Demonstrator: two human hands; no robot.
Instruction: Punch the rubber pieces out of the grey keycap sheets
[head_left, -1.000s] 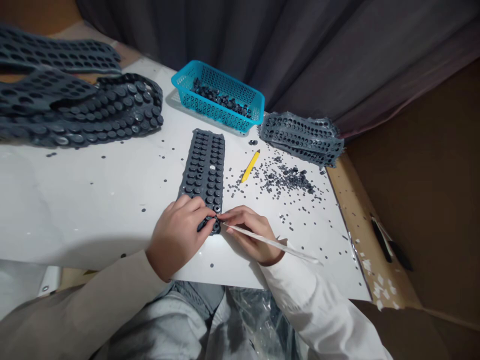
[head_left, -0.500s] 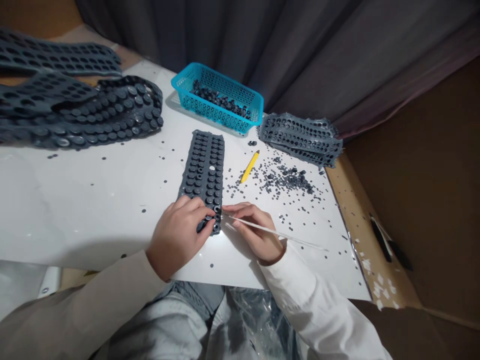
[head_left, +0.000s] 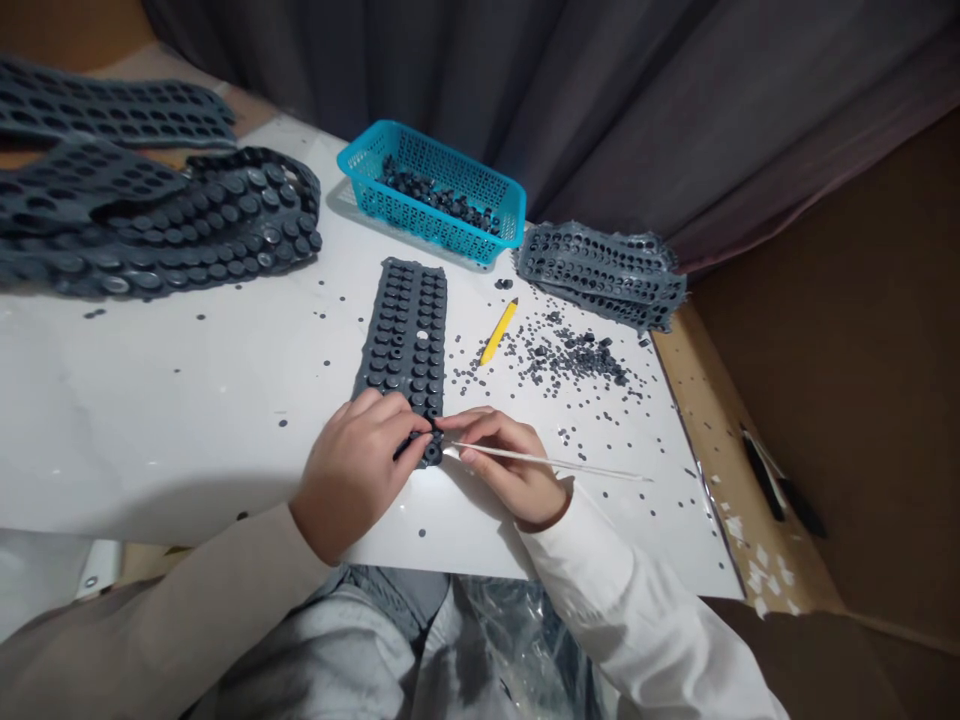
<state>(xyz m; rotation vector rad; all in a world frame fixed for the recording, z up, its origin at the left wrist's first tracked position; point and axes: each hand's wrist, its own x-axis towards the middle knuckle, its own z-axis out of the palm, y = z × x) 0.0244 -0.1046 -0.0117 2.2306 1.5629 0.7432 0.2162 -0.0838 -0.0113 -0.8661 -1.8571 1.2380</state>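
Observation:
A dark grey rubber sheet (head_left: 405, 320) with rows of round studs lies lengthwise on the white table. My left hand (head_left: 360, 455) is closed over its near end, thumb and fingers pinching at the studs there. My right hand (head_left: 506, 460) comes in from the right, its fingers closed on a long thin white stick (head_left: 555, 463). The stick's left end is close to the sheet's near right corner; its other end points off to the right. My right fingertips reach the sheet's edge beside my left fingers. Whatever lies between the left fingertips is hidden.
A blue basket (head_left: 435, 220) with small dark pieces stands at the back. Yellow pencil-like tool (head_left: 499, 332) and scattered dark bits (head_left: 585, 355) lie right of the sheet. Another moulded sheet (head_left: 604, 270) is behind them. Stacked studded sheets (head_left: 217, 220) fill the back left.
My right hand has shifted slightly left, its fingertips closer over the sheet's edge, and the white stick lies flatter. My left hand stays nearly in place.

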